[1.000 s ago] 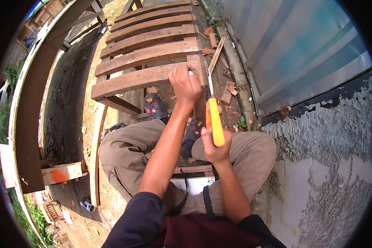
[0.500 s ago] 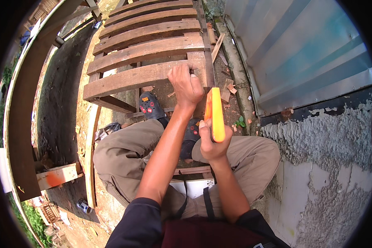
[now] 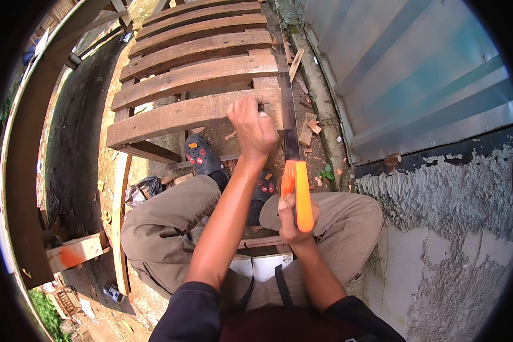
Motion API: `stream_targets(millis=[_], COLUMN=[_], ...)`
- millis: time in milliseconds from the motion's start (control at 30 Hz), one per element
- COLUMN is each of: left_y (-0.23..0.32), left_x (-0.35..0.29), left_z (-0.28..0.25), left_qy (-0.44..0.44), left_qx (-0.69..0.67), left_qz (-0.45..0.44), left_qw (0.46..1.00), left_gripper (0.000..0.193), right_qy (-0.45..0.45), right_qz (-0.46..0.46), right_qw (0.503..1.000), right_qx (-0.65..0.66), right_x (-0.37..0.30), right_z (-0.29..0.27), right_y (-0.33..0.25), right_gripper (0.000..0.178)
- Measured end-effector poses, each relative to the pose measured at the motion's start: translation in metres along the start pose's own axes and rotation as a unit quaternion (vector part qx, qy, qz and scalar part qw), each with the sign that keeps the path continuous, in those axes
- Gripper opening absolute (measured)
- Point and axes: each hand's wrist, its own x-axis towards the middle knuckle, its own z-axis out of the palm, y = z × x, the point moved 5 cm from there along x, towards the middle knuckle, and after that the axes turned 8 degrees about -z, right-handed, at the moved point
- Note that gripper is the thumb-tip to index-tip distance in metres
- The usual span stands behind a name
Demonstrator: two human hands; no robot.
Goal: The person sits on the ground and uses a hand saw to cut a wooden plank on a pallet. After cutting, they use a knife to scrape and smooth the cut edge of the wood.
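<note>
My right hand point(image 3: 292, 221) is wrapped round the yellow-orange handle of a hand saw point(image 3: 302, 191). The long thin blade points away from me and runs along the right-hand end of a slatted wooden frame point(image 3: 194, 71). My left hand point(image 3: 253, 128) is curled at the right part of the nearest wooden slat point(image 3: 171, 118), its knuckles up and the fingertips partly hidden. That fist lies just left of the blade. Where the blade's teeth meet the wood cannot be made out clearly.
A corrugated metal sheet point(image 3: 422, 74) and a rough grey wall point(image 3: 439, 194) stand close on the right. Wood offcuts point(image 3: 306, 128) lie beside the blade. A long plank point(image 3: 121, 222), a can point(image 3: 113, 293) and a plastic bag point(image 3: 145, 191) are on the left. My clogs point(image 3: 202, 154) are under the frame.
My right hand has drawn the saw back toward me, so more blade shows near the handle. My left hand stays on the slat. The whole view has shifted slightly.
</note>
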Motion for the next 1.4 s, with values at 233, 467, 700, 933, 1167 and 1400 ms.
stream_targets(millis=[233, 467, 700, 933, 1167, 1400], left_y=[0.000, -0.004, 0.001, 0.005, 0.001, -0.001], left_x=[0.005, 0.004, 0.001, 0.000, 0.003, 0.000], left_z=[-0.003, -0.001, -0.003, -0.004, 0.003, -0.003], left_qy=[-0.001, 0.008, -0.009, 0.017, 0.008, 0.021], left_qx=[0.003, -0.013, -0.004, -0.010, -0.004, 0.003], left_qz=[-0.001, -0.009, -0.003, 0.002, -0.001, -0.003], left_qw=[1.000, 1.000, 1.000, 1.000, 1.000, 1.000], left_gripper=[0.027, 0.026, 0.026, 0.030, 0.028, 0.027], right_qy=[-0.008, -0.029, 0.036, -0.013, 0.076, -0.066], right_qz=[0.016, 0.043, 0.067, 0.065, 0.167, 0.004], right_qw=[1.000, 0.998, 0.995, 0.993, 0.973, 0.997], right_qx=[0.007, 0.021, 0.062, 0.099, 0.136, -0.049], right_x=[-0.096, -0.110, 0.014, -0.187, 0.058, -0.162], right_z=[-0.015, -0.018, 0.012, -0.046, 0.020, -0.045], right_y=[-0.030, -0.021, 0.000, -0.045, -0.001, -0.089], right_gripper=[0.014, 0.015, 0.023, 0.013, 0.026, 0.009])
